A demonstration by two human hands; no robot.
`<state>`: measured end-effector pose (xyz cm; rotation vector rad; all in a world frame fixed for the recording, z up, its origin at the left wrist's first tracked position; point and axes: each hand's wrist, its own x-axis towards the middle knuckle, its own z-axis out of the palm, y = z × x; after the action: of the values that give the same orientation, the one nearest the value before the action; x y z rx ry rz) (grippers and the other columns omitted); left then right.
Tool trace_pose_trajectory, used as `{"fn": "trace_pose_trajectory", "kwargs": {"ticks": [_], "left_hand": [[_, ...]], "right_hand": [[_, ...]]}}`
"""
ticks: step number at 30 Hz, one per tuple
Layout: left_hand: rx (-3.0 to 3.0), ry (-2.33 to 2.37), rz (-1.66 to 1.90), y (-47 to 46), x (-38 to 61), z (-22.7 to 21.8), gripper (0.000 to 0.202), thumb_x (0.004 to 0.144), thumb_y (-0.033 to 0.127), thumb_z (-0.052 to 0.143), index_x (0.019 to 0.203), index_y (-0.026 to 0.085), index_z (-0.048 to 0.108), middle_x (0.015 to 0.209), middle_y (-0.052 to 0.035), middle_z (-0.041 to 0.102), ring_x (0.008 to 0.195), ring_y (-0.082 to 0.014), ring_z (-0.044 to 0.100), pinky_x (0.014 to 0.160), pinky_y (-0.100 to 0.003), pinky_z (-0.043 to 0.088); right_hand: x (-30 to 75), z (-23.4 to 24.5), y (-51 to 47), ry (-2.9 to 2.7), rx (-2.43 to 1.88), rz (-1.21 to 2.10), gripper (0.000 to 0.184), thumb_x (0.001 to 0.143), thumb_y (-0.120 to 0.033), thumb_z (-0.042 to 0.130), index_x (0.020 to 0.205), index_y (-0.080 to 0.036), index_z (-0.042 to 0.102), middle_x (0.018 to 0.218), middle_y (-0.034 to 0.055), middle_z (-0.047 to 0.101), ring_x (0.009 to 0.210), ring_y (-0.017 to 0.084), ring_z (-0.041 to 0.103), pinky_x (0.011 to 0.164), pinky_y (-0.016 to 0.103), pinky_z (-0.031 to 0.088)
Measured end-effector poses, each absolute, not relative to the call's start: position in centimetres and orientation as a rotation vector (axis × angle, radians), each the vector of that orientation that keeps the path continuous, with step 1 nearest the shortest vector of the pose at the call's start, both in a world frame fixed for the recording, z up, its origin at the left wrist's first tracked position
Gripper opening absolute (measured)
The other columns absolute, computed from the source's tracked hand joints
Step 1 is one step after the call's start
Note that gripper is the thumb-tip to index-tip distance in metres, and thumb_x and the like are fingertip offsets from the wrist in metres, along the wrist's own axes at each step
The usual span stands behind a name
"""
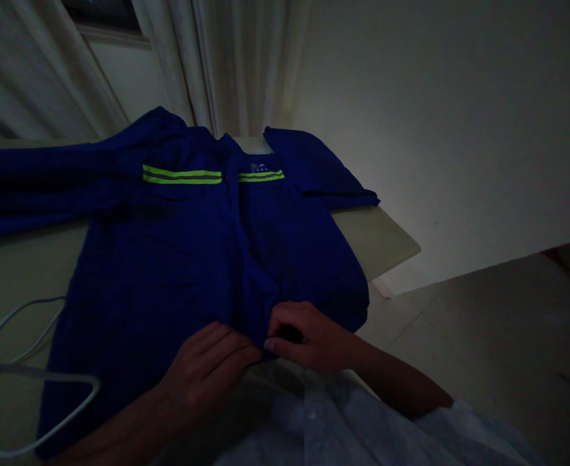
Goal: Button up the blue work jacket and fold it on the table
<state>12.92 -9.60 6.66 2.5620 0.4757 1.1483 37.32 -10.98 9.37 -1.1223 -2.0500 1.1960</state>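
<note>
- Navy work jacket (168, 278) lies spread on the pale tabletop (374, 236), with its collar near the far edge and its hem near the edge closest to us.
- Our right hand (308, 336) is curled around a fold of cloth at the lower front of the jacket, and it seems to clamp this fold between thumb and fingers.
- Our left hand (207, 372) lies on the cloth just beside the right hand. Its fingers are together, but we cannot tell if they grip the cloth or only press it.
- The two hands work close together but do not clearly touch. This closeness is good, because the cloth between them has less room to slip.
- Front placket (243, 252) runs down the middle toward our hands, so we keep it straight and do not pull the cloth to one side.
- One long sleeve (37, 184) stretches toward the left and out of view. The other sleeve (314, 168) is bent back near the far edge, toward the right corner.
- Two neon reflective stripes (182, 175) cross the chest.
- White cable (17, 372) lies in loops near the left edge, touching the jacket.
</note>
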Motion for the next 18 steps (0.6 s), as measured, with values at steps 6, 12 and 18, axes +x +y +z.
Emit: {"fn": "trace_pose_trajectory", "kwargs": {"ticks": [6,12,18], "left_hand": [[2.6,0.452,1.084,-10.1,13.1,5.9,0.02,0.099,0.006,0.051,0.107,0.015,0.067,0.091,-0.0044,0.072,0.074,-0.0167,0.063,0.066,-0.033,0.047],[2.771,0.467,0.975,-10.6,13.8,5.4,0.02,0.1,0.01,0.05,0.105,0.016,0.068,0.084,-0.0041,0.068,0.068,-0.0188,0.06,0.058,-0.037,0.048],[2.77,0.587,1.126,-12.4,14.6,4.8,0.02,0.097,0.012,0.053,0.103,0.02,0.071,0.089,-0.0075,0.072,0.074,-0.0215,0.067,0.059,-0.04,0.058]], "right_hand": [[37.2,8.5,-11.2,-1.979,-1.144,1.349,0.017,0.099,-0.032,0.068,0.089,-0.019,0.064,0.076,-0.0046,0.06,0.067,0.01,0.055,0.06,0.022,0.039],[37.9,8.5,-9.2,-2.334,-0.961,1.132,0.009,0.099,-0.024,0.069,0.092,-0.019,0.066,0.089,0.0001,0.065,0.088,0.016,0.062,0.084,0.03,0.047],[38.3,10.8,-5.4,-2.662,-0.614,1.065,0.013,0.094,-0.029,0.078,0.093,-0.021,0.068,0.098,0.001,0.063,0.096,0.016,0.062,0.092,0.031,0.048]]}}
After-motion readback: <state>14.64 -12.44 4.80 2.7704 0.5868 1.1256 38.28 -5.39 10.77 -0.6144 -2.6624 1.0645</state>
